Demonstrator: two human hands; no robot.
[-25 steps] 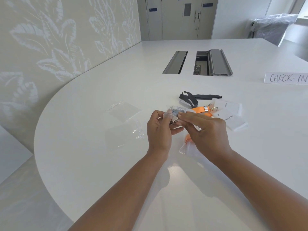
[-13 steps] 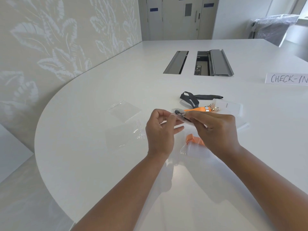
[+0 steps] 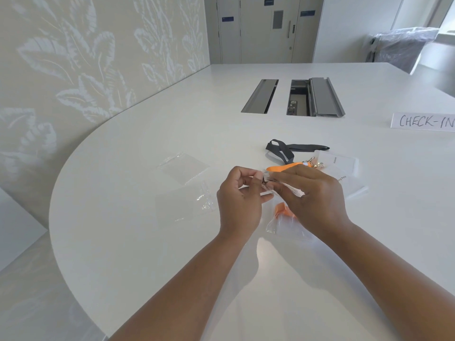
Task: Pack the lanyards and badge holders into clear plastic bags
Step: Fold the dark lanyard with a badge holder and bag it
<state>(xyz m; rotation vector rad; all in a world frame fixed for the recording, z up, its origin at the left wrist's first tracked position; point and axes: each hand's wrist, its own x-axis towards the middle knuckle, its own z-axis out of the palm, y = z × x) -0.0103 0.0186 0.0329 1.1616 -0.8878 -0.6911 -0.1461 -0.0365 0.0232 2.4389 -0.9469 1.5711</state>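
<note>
Together, left hand and right hand pinch a crinkly, clear plastic bag — glossy

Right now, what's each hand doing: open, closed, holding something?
Left hand: closed, pinching the clear bag.
Right hand: closed, pinching the same bag.
</note>
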